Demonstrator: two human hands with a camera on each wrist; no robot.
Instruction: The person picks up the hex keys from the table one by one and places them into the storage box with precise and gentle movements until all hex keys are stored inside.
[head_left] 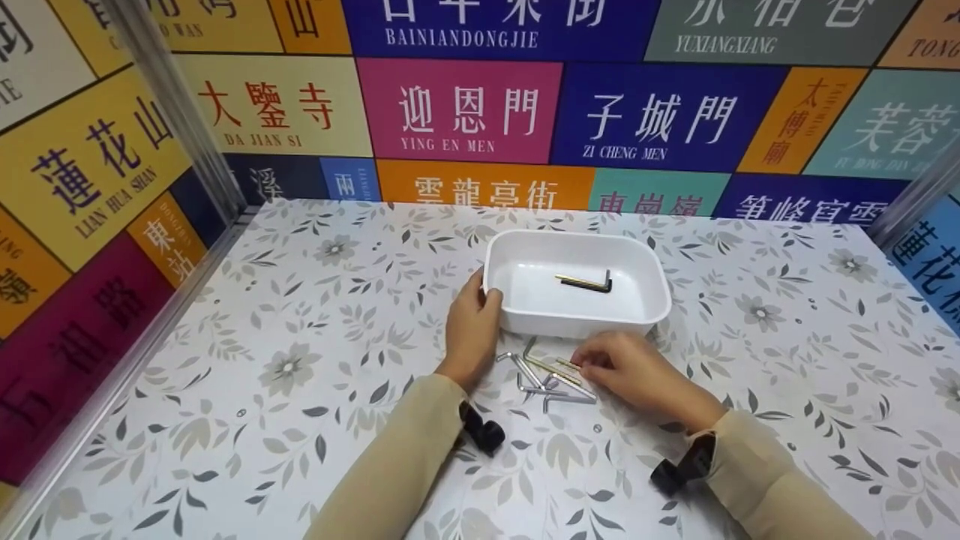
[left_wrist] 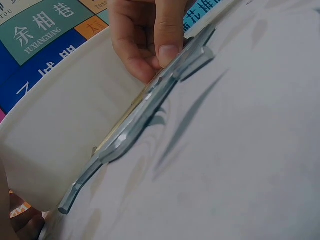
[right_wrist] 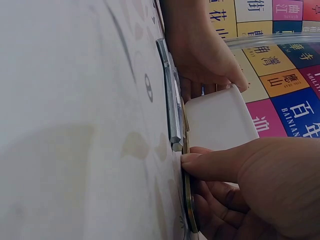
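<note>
My left hand (head_left: 474,330) holds the near left corner of a white plastic tub (head_left: 574,324), thumb at the rim and fingers along the outer wall. Inside the tub lie a black hex key (head_left: 587,286) and a gold one beside it. My right hand (head_left: 619,365) is low in front of the tub, at the right side of a loose pile of hex keys (head_left: 559,397), several silver and some gold. Between its thumb and fingers it pinches a gold hex key (right_wrist: 188,200), close to the tabletop in the right wrist view.
The table (head_left: 285,435) has a white cloth with grey leaves and flowers. Behind it stands a wall (head_left: 459,112) of coloured panels with Chinese lettering, and another panelled wall (head_left: 97,187) runs along the left. Black wrist cameras (head_left: 484,431) sit on both sleeves.
</note>
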